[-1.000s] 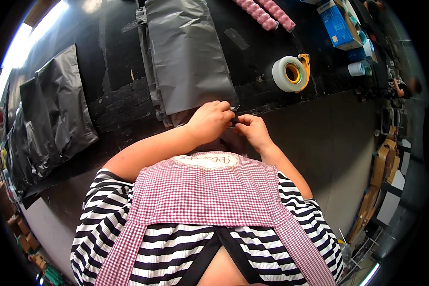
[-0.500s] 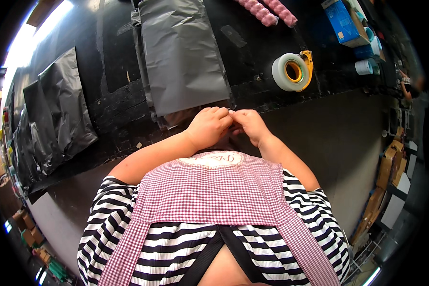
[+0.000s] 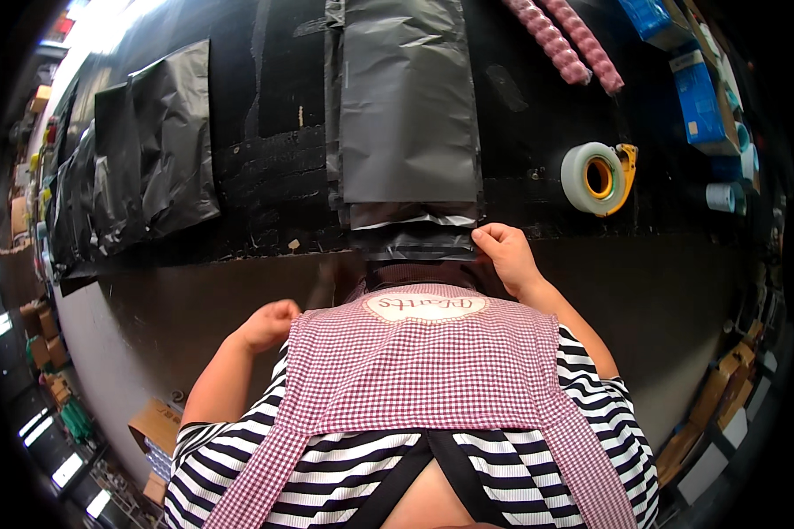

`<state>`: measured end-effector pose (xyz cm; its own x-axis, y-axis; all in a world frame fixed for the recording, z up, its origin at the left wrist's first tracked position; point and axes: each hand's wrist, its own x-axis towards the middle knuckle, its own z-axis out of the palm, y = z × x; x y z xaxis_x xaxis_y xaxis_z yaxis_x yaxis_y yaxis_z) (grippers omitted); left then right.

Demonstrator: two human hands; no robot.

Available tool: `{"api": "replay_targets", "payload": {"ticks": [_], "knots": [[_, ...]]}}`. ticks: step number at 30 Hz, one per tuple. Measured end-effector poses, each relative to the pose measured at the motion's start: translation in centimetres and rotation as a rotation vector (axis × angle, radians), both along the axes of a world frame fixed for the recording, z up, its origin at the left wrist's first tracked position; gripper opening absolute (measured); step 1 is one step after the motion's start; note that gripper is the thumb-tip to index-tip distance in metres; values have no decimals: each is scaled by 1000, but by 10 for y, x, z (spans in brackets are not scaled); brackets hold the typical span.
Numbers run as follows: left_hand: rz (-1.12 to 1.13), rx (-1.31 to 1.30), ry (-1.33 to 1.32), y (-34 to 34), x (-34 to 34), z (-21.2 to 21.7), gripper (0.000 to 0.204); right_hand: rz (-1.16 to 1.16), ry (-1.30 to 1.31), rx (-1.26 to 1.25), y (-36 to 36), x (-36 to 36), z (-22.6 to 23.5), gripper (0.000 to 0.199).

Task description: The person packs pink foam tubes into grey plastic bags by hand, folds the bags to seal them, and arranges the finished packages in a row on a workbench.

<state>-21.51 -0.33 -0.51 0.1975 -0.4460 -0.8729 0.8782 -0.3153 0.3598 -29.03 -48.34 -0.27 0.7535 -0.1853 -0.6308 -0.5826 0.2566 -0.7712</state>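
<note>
A stack of grey plastic mailer bags (image 3: pixel 408 106) lies on the black table (image 3: pixel 265 176) straight ahead, open ends hanging over the near edge. My right hand (image 3: pixel 501 249) pinches the flap at the right corner of the bag's near end. Away from the table, my left hand (image 3: pixel 272 323) hangs by my side with its fingers curled and nothing visible in it. A red-checked apron over a striped shirt fills the lower view.
A pile of black plastic bags (image 3: pixel 141 167) lies on the table's left. A tape roll in an orange dispenser (image 3: pixel 596 178) sits to the right, with pink bubble-wrap rolls (image 3: pixel 565 40) and blue boxes (image 3: pixel 697 88) behind. Cardboard boxes (image 3: pixel 154 423) stand on the floor at left.
Both hands were together at the bag's near edge. Now my left hand has dropped back to my side, and my right hand stays on the flap's right corner.
</note>
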Motion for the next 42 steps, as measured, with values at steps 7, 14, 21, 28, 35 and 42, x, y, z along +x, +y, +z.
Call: {"api": "replay_targets", "payload": {"ticks": [7,14,21,28,35,42], "knots": [[-720,567,-1369,10,-9,12,15,207,-468,-837,-31,15,3,29],[-503,125,-2223,-148,80,9,33,526,-1037,-1298,-26,58,4,52],[-545,-92,-2170,-176,94,11,36,536,-1161,-1382,-24,62,7,17],[-758,-258,-2071,-179,112,23,19,568,-1103,-1134,-31,64,3,14],[-151,-213,-1393,-199,99,12,10,176,-524,-390,-24,62,-20,8],[349,243,-1457,-234,91,-4,30,-31,-351,-701,3,83,-8,42]]}}
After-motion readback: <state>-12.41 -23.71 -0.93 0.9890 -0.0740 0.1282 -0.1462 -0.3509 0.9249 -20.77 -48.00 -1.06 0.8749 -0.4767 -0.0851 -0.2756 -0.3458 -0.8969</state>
